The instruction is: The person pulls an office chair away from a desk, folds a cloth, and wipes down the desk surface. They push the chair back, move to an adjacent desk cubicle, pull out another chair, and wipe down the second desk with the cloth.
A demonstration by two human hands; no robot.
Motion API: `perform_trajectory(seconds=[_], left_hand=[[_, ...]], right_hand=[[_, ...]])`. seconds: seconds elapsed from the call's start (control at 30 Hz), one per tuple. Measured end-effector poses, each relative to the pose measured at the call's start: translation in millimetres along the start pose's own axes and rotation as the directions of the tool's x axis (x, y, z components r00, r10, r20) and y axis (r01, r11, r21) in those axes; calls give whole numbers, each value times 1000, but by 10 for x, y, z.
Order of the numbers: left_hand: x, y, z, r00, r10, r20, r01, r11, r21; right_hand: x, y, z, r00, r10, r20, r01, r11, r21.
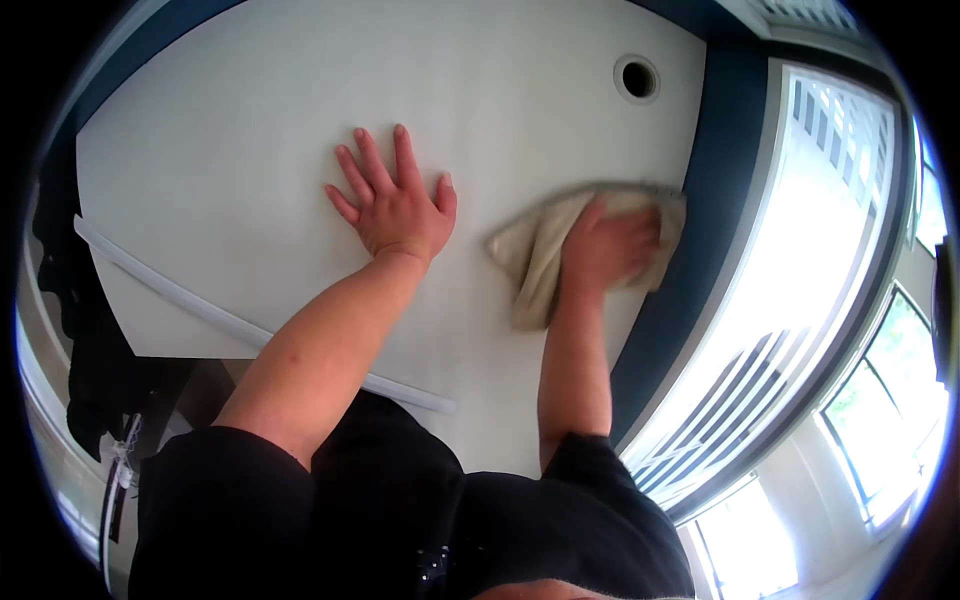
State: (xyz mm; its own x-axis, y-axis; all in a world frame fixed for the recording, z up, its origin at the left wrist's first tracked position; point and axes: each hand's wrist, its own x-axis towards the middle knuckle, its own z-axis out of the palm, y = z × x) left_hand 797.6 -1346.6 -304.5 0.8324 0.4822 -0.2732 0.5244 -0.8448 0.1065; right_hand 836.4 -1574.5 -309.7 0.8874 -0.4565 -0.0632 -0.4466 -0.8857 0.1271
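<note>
My left hand (pixel 402 212) lies flat on the pale desk top (pixel 250 120), its fingers spread and nothing in it. To the right, my right hand (pixel 605 248) presses on a beige cloth (pixel 538 252) that is bunched against the desk near its right edge. The fingers of that hand and the far rim of the cloth are blurred by motion, and part of the cloth is hidden under the hand.
A round cable hole (pixel 636 79) sits at the far right of the desk top. A long white strip (pixel 185 298) runs along the near left side, passing under my left forearm. Dark blue panels (pixel 728 170) border the desk, with a bright window to the right.
</note>
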Motion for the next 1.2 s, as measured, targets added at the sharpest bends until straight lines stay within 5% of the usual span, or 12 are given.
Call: perform_trajectory(seconds=[0.23,0.3,0.43,0.5,0.6,0.7,0.83,0.9,1.0,1.03,1.2], left_hand=[[-86,-2,-15,999,13,-32,-12,1000,14],[-108,-11,-9,999,18,-40,-18,1000,18],[-153,3,-26,998,29,-58,-28,999,18],[-147,34,-31,995,43,-87,-39,998,51],[-130,86,-78,984,86,-158,-71,993,95],[-113,65,-113,985,66,-160,-49,993,106],[11,55,-86,967,59,-246,-35,995,98],[38,20,-55,955,75,-286,-48,994,98],[303,-233,52,907,112,-405,-73,991,111],[329,-226,-37,926,88,-367,-50,992,113],[320,-252,-90,957,109,-269,-103,994,39]], right_hand=[[1652,-918,-32,847,-338,-411,399,914,71],[2048,-1022,-47,619,-527,-581,632,775,-30],[2187,-1061,-94,647,-495,-580,626,779,35],[2187,-1070,-248,744,-523,-416,593,804,49],[1907,-1097,-647,769,-374,-519,415,909,-41],[1977,-1108,-531,833,-349,-429,490,825,281],[1332,-762,-696,876,-325,-356,442,837,324],[898,-453,-662,897,-327,-297,404,879,253],[3,205,-497,911,-335,-240,408,821,400],[-334,484,-329,885,-297,-358,427,825,370],[-2378,2208,-34,987,-84,-138,135,902,409]])
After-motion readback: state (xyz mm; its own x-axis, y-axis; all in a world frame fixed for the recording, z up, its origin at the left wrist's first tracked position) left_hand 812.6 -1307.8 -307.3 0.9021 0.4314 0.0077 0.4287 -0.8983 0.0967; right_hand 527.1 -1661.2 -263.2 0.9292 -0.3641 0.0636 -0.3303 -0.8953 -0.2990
